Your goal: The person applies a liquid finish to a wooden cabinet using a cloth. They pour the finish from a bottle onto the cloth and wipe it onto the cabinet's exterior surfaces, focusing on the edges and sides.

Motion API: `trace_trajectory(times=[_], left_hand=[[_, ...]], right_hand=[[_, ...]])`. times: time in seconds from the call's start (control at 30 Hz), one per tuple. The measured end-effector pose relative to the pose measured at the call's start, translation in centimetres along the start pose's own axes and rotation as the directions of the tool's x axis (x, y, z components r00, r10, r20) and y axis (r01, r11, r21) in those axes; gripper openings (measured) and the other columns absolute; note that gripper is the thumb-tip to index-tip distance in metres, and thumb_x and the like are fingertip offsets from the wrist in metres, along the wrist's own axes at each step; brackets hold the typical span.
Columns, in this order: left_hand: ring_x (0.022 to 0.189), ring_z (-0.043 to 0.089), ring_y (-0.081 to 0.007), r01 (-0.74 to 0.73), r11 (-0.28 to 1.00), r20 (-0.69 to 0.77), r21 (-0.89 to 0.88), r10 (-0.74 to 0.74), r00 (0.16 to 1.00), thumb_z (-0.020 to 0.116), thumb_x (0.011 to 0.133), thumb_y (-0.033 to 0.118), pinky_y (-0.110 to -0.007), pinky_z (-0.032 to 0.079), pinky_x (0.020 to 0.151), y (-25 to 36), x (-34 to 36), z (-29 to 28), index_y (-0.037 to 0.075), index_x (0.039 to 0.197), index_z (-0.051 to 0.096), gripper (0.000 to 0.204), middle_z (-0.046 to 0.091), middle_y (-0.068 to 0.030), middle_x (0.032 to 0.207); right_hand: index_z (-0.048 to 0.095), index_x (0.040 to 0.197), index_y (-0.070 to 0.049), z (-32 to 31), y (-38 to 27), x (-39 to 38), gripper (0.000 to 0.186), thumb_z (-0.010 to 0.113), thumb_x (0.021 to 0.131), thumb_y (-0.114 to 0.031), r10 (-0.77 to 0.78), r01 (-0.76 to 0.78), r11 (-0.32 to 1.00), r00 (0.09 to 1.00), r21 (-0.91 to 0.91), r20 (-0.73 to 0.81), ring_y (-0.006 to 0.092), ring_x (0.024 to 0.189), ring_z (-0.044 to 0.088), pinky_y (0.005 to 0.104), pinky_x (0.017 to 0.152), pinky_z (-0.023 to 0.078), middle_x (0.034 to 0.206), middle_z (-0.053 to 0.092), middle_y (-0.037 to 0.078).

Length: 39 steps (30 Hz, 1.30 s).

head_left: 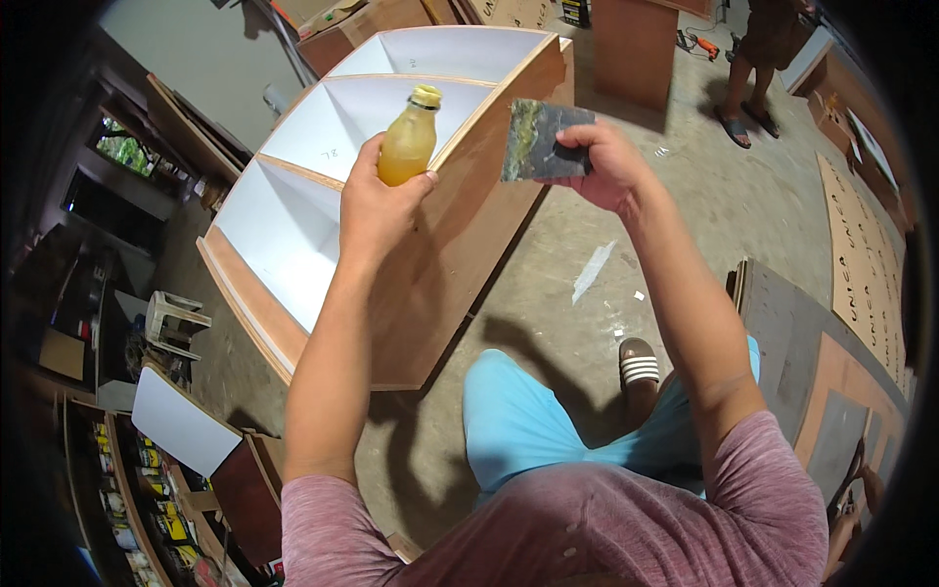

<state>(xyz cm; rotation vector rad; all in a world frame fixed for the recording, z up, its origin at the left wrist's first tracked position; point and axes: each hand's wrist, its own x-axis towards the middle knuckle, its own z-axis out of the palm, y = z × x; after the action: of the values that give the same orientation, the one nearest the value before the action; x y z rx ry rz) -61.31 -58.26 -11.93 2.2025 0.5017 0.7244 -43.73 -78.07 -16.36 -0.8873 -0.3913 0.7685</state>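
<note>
My left hand (pixel 380 207) is closed around a plastic bottle (pixel 408 142) of cloudy yellow liquid, its open neck pointing up. In my right hand (pixel 608 166) is a flat, dark square piece (pixel 541 147), pinched between thumb and fingers; yellowish, glue-like residue covers its left edge. Both hands are raised in front of me, apart from each other. Below and behind them stands a wooden cabinet (pixel 469 225) with a brown plywood side and white-lined compartments. The bottle is in front of its upper compartments, and the square piece is by its far right corner.
Another person's legs (pixel 751 68) stand at the far right near an orange power tool (pixel 702 46). Stacked boards (pixel 782 323) lie at right. On the left are a small stool (pixel 176 323), a white panel (pixel 186 421) and a shelf of containers (pixel 147 479). Scraps (pixel 594 272) litter the concrete floor.
</note>
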Motion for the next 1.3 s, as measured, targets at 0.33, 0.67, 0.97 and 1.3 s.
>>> trace_trajectory(times=[0.33,0.67,0.97,1.3], left_hand=[[0.105,0.06,-0.0347,-0.28,0.717,0.372,0.638,0.032,0.928,0.08,0.068,0.026,-0.045,0.049,0.086,2.3,3.5,1.6,0.012,0.126,0.056,0.064,0.063,-0.0156,0.112],[0.108,0.056,-0.0314,-0.36,0.393,0.404,0.846,-0.034,0.914,0.065,0.08,0.015,-0.047,0.044,0.089,4.9,5.6,3.4,0.021,0.123,0.058,0.044,0.06,-0.0107,0.11],[0.109,0.055,-0.0299,-0.361,0.36,0.411,0.86,-0.072,0.909,0.067,0.08,0.016,-0.047,0.043,0.09,4.8,7.3,4.4,0.023,0.123,0.059,0.044,0.06,-0.0093,0.112],[0.105,0.059,-0.0313,-0.401,0.39,0.451,0.829,-0.042,0.892,0.071,0.077,0.017,-0.047,0.049,0.085,4.4,8.2,4.6,0.021,0.121,0.06,0.045,0.063,-0.0095,0.107]], right_hand=[[0.051,0.119,0.004,-0.4,-0.7,1.4,0.033,0.046,0.087,0.0,0.104,-0.105,0.994,0.994,0.03,0.02,0.0327,0.103,0.061,0.0555,0.091,0.049,0.114,0.059,0.018],[0.046,0.123,0.002,-2.2,1.9,2.1,0.038,0.046,0.086,-0.004,0.177,-0.183,0.97,0.983,0.159,0.048,0.0338,0.1,0.063,0.0542,0.092,0.05,0.115,0.059,0.017],[0.051,0.116,0.003,-2.5,2.7,2.9,0.034,0.046,0.082,0.001,0.091,-0.094,0.991,0.995,0.094,0.034,0.0311,0.095,0.064,0.0532,0.087,0.053,0.109,0.06,0.017],[0.058,0.11,0.002,-2.9,2.3,2.5,0.032,0.046,0.081,0.003,0.053,-0.053,0.998,0.999,0.038,0.01,0.0295,0.088,0.067,0.0496,0.082,0.056,0.1,0.066,0.016]])
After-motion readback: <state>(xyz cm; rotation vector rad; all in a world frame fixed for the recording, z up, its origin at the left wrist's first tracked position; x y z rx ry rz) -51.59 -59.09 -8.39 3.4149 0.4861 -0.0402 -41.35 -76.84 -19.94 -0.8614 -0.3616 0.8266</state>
